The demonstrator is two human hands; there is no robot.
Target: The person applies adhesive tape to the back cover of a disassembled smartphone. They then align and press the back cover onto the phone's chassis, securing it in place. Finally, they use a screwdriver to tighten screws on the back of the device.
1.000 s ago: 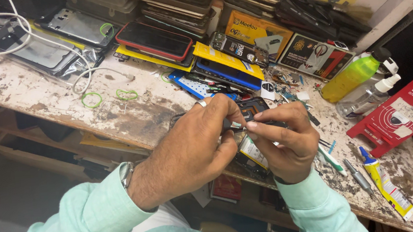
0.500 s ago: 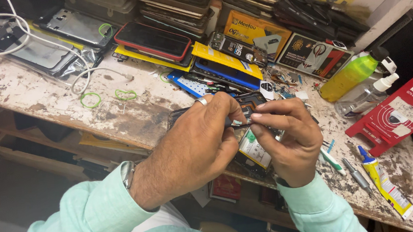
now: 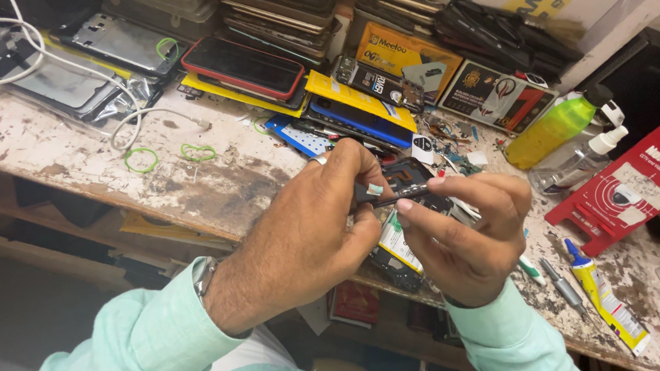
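Opened phone (image 3: 397, 239) lies at the bench (image 3: 189, 189) edge under both hands, light, stiff, fragile; best held by its rim. Left hand (image 3: 303, 239) and right hand (image 3: 467, 237) each pinch one end of a thin dark tool (image 3: 394, 196), which looks slim, rigid and likely slippery.

The right hand (image 3: 468, 241) has opened out, fingers lifted off the opened phone (image 3: 404, 203) (thumb stays).

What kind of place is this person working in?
Most likely a phone repair bench. Stacks of flat phones and screens line the back of the stained, worn worktop, a small grey screwdriver lies near a yellow glue tube, and both hands work over an opened phone.
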